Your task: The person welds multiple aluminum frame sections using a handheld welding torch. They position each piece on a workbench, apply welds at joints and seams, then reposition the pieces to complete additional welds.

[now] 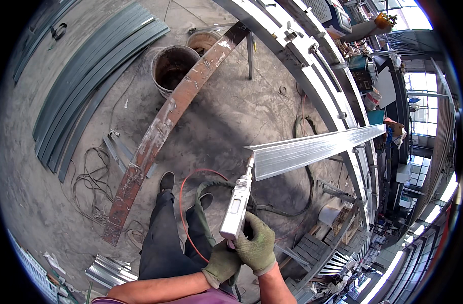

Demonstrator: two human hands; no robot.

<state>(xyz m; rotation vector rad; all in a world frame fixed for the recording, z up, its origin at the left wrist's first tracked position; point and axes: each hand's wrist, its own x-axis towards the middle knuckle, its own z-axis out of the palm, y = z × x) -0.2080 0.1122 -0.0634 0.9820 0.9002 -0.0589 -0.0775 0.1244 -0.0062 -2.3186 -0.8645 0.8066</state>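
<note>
My left hand and my right hand, both in worn green work gloves, are closed together round the handle of a white handheld welding gun. Its narrow metal nozzle points away from me, and the tip is at the near left corner of a shiny folded metal profile. Whether the tip touches the metal I cannot tell. The profile reaches right, over a long curved steel frame. A dark sheathed cable and a red hose trail from near the gun. The gloves hide most of the handle.
A rusty, spattered steel beam slants across on my left, in front of two buckets. Long grey metal strips lie stacked at the far left. Loose cables lie on the floor. Short bright profiles lie at the near left.
</note>
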